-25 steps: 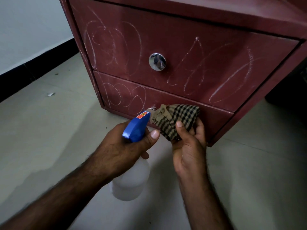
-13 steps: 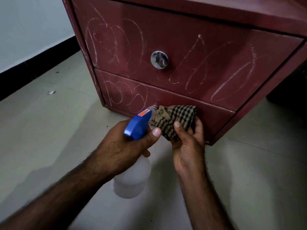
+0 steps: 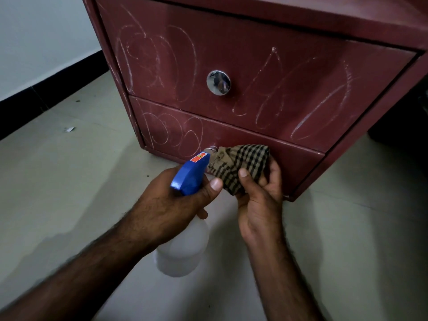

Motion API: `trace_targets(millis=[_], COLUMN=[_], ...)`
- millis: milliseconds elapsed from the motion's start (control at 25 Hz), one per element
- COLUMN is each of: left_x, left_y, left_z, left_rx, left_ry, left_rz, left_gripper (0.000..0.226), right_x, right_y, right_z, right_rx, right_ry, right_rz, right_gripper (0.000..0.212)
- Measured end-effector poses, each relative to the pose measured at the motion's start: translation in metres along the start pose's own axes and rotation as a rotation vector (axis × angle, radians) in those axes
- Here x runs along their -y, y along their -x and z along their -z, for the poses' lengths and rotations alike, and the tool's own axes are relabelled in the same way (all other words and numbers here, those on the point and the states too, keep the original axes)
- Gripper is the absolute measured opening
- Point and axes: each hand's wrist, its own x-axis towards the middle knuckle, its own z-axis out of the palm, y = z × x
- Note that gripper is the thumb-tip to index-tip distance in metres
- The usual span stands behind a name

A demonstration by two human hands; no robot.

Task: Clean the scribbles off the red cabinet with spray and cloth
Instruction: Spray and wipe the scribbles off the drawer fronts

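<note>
The left hand (image 3: 166, 209) hides the trigger of the spray bottle (image 3: 190, 176); the top edge crops the red cabinet (image 3: 266, 54).

One head-worn wide-angle view, looking forward and steeply down from close range. Red cabinet (image 3: 266, 66) front fills the upper frame, its edges slanting; floor (image 3: 58, 181) spreads below, wall (image 3: 34, 31) at upper left. Person's forearms (image 3: 92, 274) enter from the bottom edge.

Left hand (image 3: 171, 205), right hand (image 3: 259, 212) — bare

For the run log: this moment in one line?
left hand: grips spray bottle, nozzle at checked cloth | right hand: holds cloth | red cabinet: scribbles across front
</note>
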Motion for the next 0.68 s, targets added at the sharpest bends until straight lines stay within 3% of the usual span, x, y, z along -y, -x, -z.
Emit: trace_targets(millis=[160,400,680], left_x=[0.002,0.0,0.003], left_y=[-0.001,0.0,-0.003], left_z=[0.0,0.003,0.003], left_rx=[0.001,-0.008,-0.011], left_ry=[0.007,0.012,0.003], left_rz=[-0.009,-0.003,0.005], left_gripper=[0.056,0.059,0.054], right_x=[0.001,-0.016,-0.011], right_y=[0.0,-0.004,-0.007], right_z=[-0.001,0.011,0.009], right_rx=[0.043,-0.142,-0.052], right_ry=[-0.01,0.081,0.078], right_rz=[0.025,-0.088,-0.003], right_gripper=[0.07,0.065,0.071])
